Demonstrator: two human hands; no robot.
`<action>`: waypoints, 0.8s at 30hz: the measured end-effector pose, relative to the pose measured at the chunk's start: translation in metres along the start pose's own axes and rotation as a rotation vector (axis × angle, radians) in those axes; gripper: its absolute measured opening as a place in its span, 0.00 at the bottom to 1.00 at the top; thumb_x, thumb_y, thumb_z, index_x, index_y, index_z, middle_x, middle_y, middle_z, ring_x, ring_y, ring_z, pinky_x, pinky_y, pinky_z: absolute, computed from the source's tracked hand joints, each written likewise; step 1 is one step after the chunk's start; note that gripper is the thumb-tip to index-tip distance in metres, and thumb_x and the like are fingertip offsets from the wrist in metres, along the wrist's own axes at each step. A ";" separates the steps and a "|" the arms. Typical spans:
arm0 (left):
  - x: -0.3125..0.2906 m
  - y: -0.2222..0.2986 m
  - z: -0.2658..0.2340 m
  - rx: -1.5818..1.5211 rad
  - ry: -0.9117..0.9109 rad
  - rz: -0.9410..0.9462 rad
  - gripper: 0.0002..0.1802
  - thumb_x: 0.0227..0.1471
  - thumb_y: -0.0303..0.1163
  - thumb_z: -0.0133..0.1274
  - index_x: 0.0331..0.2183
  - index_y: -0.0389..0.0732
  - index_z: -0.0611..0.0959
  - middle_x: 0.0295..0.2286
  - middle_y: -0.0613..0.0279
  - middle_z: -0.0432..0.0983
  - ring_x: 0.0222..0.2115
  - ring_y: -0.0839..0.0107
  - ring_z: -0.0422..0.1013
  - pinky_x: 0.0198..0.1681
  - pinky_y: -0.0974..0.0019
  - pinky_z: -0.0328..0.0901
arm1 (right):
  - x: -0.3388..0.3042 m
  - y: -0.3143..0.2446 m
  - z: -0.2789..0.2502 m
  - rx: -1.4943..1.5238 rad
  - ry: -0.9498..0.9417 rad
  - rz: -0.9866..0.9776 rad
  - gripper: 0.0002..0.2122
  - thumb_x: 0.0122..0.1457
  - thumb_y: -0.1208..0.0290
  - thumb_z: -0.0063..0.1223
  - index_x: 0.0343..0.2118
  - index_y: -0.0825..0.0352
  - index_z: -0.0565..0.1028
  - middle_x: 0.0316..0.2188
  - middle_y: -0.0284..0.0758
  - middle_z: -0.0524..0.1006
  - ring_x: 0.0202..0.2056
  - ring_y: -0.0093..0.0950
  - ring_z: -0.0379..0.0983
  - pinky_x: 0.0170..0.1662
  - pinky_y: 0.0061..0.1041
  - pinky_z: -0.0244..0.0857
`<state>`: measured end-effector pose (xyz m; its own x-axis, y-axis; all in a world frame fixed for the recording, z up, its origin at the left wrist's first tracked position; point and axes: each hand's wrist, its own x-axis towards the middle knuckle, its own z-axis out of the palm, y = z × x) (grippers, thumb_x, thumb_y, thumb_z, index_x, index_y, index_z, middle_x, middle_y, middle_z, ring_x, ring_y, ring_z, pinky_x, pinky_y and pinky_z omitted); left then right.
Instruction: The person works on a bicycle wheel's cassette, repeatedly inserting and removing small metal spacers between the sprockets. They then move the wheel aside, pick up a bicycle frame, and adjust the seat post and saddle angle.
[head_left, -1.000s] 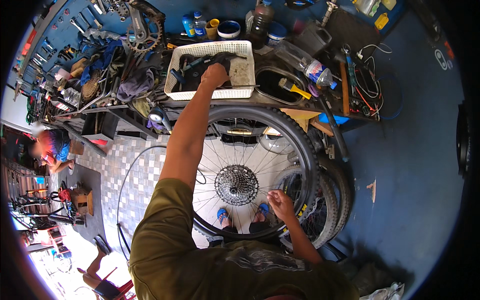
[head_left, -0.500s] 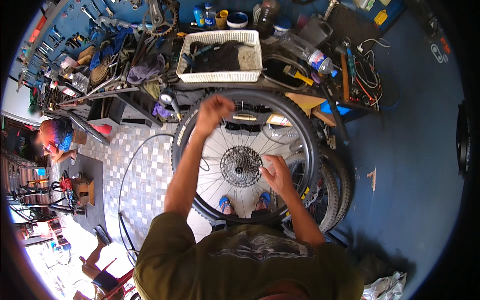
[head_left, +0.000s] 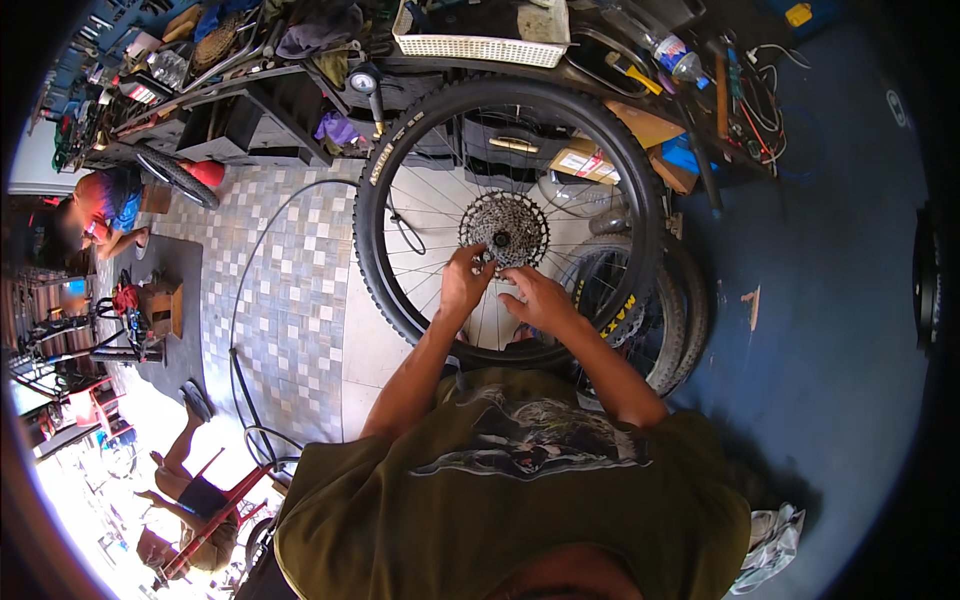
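A bicycle wheel with a black knobbly tyre [head_left: 375, 240] stands in front of me, its thin spokes running to a silver cassette [head_left: 503, 212] at the hub. My left hand [head_left: 465, 282] is at the cassette's lower left edge. Its fingers are curled closed, and whatever they may hold is too small to make out. Just right of it, my right hand [head_left: 538, 300] reaches the cassette's bottom edge with its fingertips. Its thumb stands apart from the fingers, with nothing visible between them.
Beyond the wheel runs a cluttered workbench with a white plastic basket [head_left: 480, 48], a plastic bottle [head_left: 680, 62] and a pressure gauge [head_left: 364, 82]. Other wheels [head_left: 680, 320] lean at right by the blue wall [head_left: 820, 300]. A black hose [head_left: 238, 300] crosses the tiled floor; people sit at far left.
My left hand has come down from the tyre's top to the cassette, and my right hand has shifted to its lower edge. The view has tilted, so the bench sits higher.
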<state>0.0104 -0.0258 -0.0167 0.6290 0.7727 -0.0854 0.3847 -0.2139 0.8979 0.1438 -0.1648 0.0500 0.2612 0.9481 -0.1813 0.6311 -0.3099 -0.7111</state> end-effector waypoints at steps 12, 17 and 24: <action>0.043 0.000 0.020 0.287 -0.144 0.227 0.24 0.49 0.29 0.64 0.49 0.40 0.80 0.45 0.50 0.74 0.47 0.47 0.73 0.49 0.50 0.71 | -0.062 0.029 -0.015 0.066 0.109 0.223 0.19 0.60 0.58 0.60 0.52 0.59 0.76 0.40 0.37 0.79 0.38 0.36 0.79 0.42 0.36 0.73; 0.045 0.006 0.023 0.437 -0.153 0.278 0.24 0.50 0.31 0.64 0.50 0.41 0.80 0.45 0.52 0.74 0.50 0.49 0.71 0.51 0.50 0.70 | -0.063 0.032 -0.011 0.027 0.149 0.147 0.18 0.59 0.61 0.63 0.50 0.62 0.77 0.39 0.39 0.79 0.30 0.33 0.77 0.38 0.31 0.72; 0.047 0.000 0.027 0.453 -0.169 0.364 0.23 0.50 0.30 0.64 0.49 0.40 0.81 0.45 0.53 0.74 0.51 0.50 0.70 0.52 0.51 0.70 | -0.049 0.019 -0.021 0.050 0.101 0.160 0.17 0.60 0.57 0.60 0.48 0.60 0.77 0.42 0.39 0.80 0.40 0.40 0.80 0.43 0.39 0.73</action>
<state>0.0582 -0.0055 -0.0324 0.8585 0.5046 0.0918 0.3510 -0.7085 0.6122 0.1583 -0.2186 0.0603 0.4286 0.8743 -0.2277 0.5393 -0.4498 -0.7119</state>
